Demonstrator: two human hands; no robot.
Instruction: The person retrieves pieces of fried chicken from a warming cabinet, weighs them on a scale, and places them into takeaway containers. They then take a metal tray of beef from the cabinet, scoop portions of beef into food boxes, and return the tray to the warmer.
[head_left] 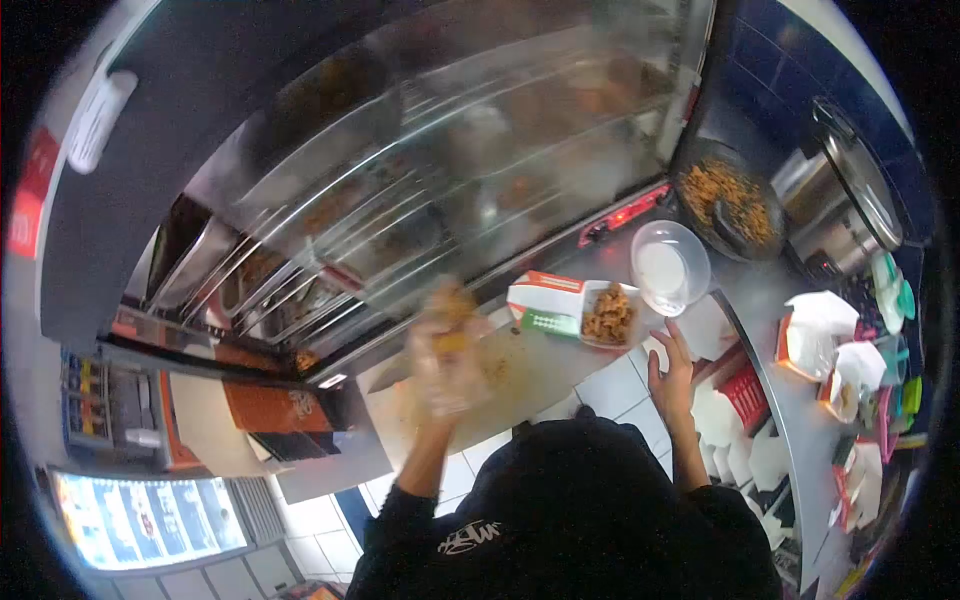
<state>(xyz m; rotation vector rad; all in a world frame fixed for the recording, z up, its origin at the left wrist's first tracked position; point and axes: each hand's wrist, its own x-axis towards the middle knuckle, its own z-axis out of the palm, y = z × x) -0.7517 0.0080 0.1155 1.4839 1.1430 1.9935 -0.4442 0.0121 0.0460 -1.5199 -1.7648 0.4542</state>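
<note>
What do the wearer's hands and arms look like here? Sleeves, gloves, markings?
Loose black top with white script-like lettering toward the left; plain black sleeves stop short of the wrists, forearms bare. Right hand: bare, no glove visible. Left hand: blurred behind thin clear plastic; can't tell whether that's a glove or a bag.

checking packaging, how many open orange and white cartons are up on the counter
4: one carton beside the round tub, then on the right counter an upper, a middle and a lower one. Some may be hidden; I skipped white ones underneath.
</note>
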